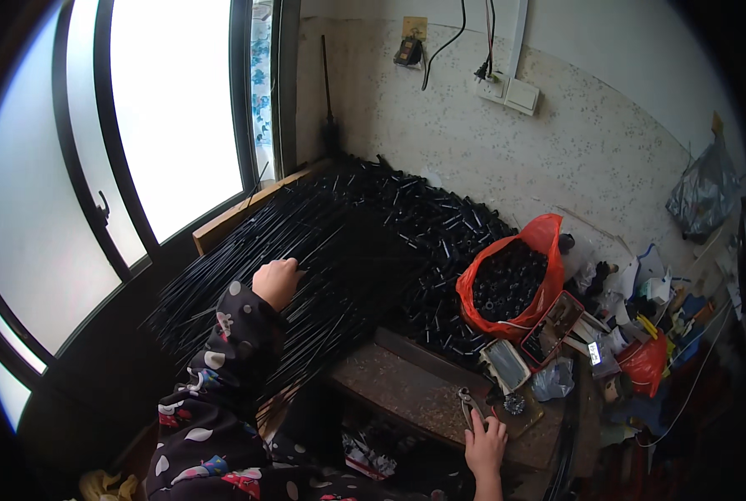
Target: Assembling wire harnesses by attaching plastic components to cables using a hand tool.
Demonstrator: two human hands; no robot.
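My left hand [277, 282] is closed over a wide spread of long, thin black rods [319, 321] on the left of the bench. Its fingertips are partly hidden, and I cannot make out what is between them. At the bench's front edge my right hand [484, 447] is closed around the handles of small metal pliers [465, 396], whose jaws point away from me. Just beyond the pliers lies a small dark toothed round part [514, 404].
Short black tubes [440, 221] are heaped along the wall. A red plastic bag [471, 288] holds small black parts. Beside it are a red-edged tray [554, 327], a pale open box [505, 366] and a clear bag [553, 380]. Clutter crowds the right; a wooden board [214, 232] edges the rods.
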